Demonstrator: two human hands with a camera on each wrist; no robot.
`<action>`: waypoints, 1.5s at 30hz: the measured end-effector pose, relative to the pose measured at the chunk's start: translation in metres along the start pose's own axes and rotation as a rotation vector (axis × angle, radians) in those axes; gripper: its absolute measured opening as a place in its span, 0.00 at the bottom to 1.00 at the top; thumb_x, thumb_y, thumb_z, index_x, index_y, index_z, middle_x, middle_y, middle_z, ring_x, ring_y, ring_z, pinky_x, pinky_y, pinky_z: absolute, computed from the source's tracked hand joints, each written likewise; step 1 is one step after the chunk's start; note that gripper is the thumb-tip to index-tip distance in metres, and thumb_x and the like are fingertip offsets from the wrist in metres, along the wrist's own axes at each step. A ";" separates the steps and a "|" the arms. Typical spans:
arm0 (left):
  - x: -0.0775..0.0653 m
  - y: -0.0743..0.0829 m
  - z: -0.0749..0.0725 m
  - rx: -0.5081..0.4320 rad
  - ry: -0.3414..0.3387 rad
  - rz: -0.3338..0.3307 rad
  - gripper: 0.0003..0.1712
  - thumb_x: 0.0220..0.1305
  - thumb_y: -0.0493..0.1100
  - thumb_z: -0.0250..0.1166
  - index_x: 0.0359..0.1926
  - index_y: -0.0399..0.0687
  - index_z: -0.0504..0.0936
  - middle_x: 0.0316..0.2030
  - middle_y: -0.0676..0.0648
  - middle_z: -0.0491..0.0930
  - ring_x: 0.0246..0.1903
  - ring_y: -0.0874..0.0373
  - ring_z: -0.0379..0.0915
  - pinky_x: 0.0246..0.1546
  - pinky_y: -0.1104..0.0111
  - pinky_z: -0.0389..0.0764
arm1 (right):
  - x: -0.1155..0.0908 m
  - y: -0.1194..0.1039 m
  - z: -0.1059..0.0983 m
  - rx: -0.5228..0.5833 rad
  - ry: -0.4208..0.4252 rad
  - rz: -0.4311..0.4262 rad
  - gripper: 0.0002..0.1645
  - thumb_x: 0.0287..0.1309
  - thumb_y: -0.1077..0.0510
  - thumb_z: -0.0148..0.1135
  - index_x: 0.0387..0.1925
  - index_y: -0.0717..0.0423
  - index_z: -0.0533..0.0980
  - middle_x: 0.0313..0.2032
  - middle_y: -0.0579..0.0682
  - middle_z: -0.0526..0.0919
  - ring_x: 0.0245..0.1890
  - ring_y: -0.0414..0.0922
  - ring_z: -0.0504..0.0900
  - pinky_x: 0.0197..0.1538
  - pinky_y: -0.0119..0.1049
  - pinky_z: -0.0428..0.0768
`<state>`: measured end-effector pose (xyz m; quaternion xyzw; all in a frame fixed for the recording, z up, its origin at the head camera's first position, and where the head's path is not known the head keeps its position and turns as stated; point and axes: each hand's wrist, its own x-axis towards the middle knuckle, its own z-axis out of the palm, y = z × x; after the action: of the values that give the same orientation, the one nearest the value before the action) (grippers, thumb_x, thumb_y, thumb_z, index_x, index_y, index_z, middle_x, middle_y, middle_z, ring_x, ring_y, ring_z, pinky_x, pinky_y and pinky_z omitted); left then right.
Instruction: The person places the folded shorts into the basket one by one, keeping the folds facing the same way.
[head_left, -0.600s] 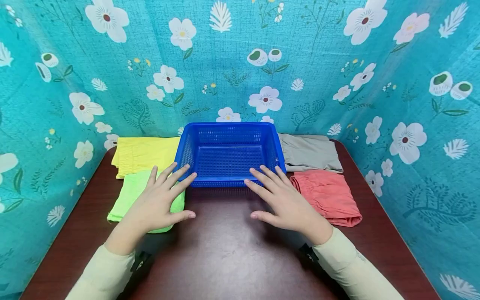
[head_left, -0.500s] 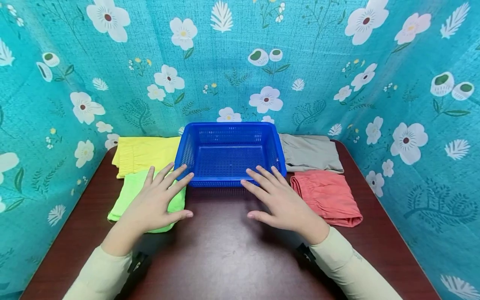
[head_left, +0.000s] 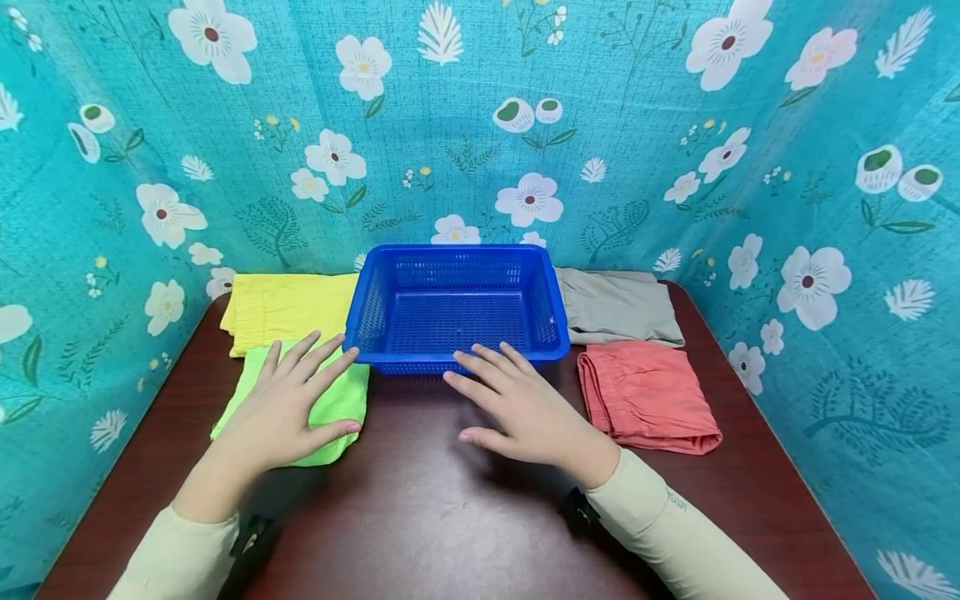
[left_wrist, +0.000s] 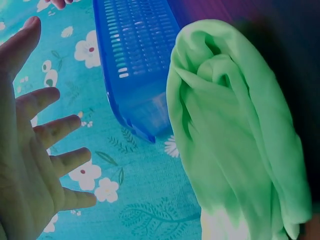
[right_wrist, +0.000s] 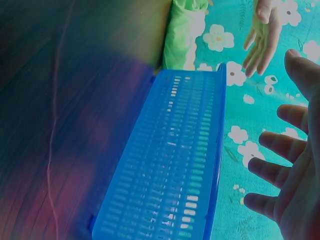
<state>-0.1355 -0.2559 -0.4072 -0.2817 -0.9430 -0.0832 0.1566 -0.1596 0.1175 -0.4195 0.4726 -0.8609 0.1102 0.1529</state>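
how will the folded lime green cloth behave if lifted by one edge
The folded lime green cloth would probably hang floppy, since its layers bend in soft, rounded folds. It may come unfolded, as no tie or clip shows around it. Rolling seems unlikely: it lies flat on the dark brown table.

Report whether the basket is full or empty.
Empty, as far as it shows: the head view looks down into the basket, where the perforated floor shows bare, with nothing lying on it.
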 end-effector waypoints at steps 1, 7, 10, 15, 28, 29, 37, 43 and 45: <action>-0.001 -0.001 -0.001 -0.001 0.002 -0.005 0.55 0.55 0.71 0.70 0.79 0.62 0.60 0.77 0.45 0.61 0.76 0.35 0.51 0.68 0.27 0.47 | 0.002 -0.002 0.000 -0.002 0.001 -0.007 0.43 0.70 0.30 0.53 0.78 0.42 0.61 0.77 0.51 0.63 0.78 0.55 0.58 0.77 0.62 0.53; -0.007 -0.009 -0.006 0.009 0.007 -0.028 0.54 0.56 0.71 0.70 0.79 0.60 0.62 0.76 0.45 0.62 0.76 0.36 0.51 0.70 0.28 0.44 | 0.013 -0.011 0.002 -0.024 0.002 -0.046 0.39 0.71 0.30 0.51 0.75 0.43 0.66 0.75 0.51 0.66 0.76 0.54 0.62 0.76 0.60 0.57; -0.011 -0.013 -0.008 0.020 0.009 -0.040 0.55 0.55 0.72 0.69 0.79 0.61 0.61 0.76 0.44 0.62 0.76 0.36 0.51 0.70 0.28 0.44 | 0.019 -0.015 0.004 -0.028 0.004 -0.060 0.39 0.71 0.31 0.53 0.74 0.44 0.68 0.74 0.51 0.67 0.75 0.54 0.64 0.76 0.60 0.58; -0.018 -0.020 -0.010 0.028 0.008 -0.052 0.53 0.55 0.71 0.70 0.78 0.59 0.64 0.75 0.43 0.64 0.75 0.35 0.52 0.70 0.28 0.43 | 0.028 -0.023 0.005 -0.002 0.004 -0.076 0.38 0.68 0.33 0.58 0.72 0.45 0.71 0.72 0.51 0.71 0.74 0.54 0.66 0.75 0.60 0.60; -0.030 -0.034 -0.012 0.047 -0.050 -0.098 0.47 0.56 0.69 0.71 0.71 0.51 0.74 0.73 0.42 0.66 0.74 0.35 0.52 0.74 0.34 0.35 | 0.055 -0.041 0.013 -0.012 -0.031 -0.078 0.31 0.73 0.36 0.52 0.69 0.45 0.73 0.67 0.46 0.76 0.68 0.47 0.72 0.72 0.47 0.67; -0.030 -0.035 -0.012 0.048 -0.053 -0.104 0.47 0.56 0.69 0.71 0.71 0.51 0.74 0.73 0.41 0.67 0.74 0.35 0.53 0.74 0.34 0.35 | 0.057 -0.043 0.013 -0.013 -0.043 -0.072 0.31 0.73 0.36 0.52 0.69 0.44 0.73 0.67 0.46 0.76 0.68 0.46 0.72 0.71 0.46 0.68; -0.033 -0.040 -0.014 0.044 -0.062 -0.126 0.46 0.56 0.68 0.72 0.69 0.51 0.75 0.72 0.40 0.68 0.74 0.36 0.53 0.74 0.34 0.36 | 0.073 -0.058 0.019 -0.019 -0.107 -0.035 0.29 0.73 0.37 0.53 0.68 0.43 0.75 0.63 0.44 0.79 0.64 0.44 0.75 0.64 0.41 0.74; -0.034 -0.046 -0.011 0.029 -0.077 -0.122 0.45 0.57 0.67 0.71 0.69 0.50 0.75 0.71 0.38 0.68 0.74 0.35 0.53 0.74 0.34 0.35 | 0.084 -0.066 0.024 -0.047 -0.130 -0.030 0.29 0.73 0.38 0.55 0.68 0.43 0.75 0.63 0.42 0.79 0.63 0.43 0.76 0.64 0.41 0.74; -0.034 -0.048 -0.010 0.022 -0.086 -0.122 0.44 0.58 0.68 0.71 0.69 0.50 0.75 0.71 0.38 0.68 0.73 0.34 0.53 0.74 0.34 0.35 | 0.088 -0.069 0.027 -0.056 -0.138 -0.028 0.29 0.72 0.38 0.55 0.68 0.43 0.75 0.62 0.42 0.79 0.63 0.43 0.76 0.63 0.40 0.74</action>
<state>-0.1327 -0.3155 -0.4131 -0.2251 -0.9652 -0.0702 0.1134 -0.1502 0.0038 -0.4090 0.4868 -0.8653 0.0511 0.1079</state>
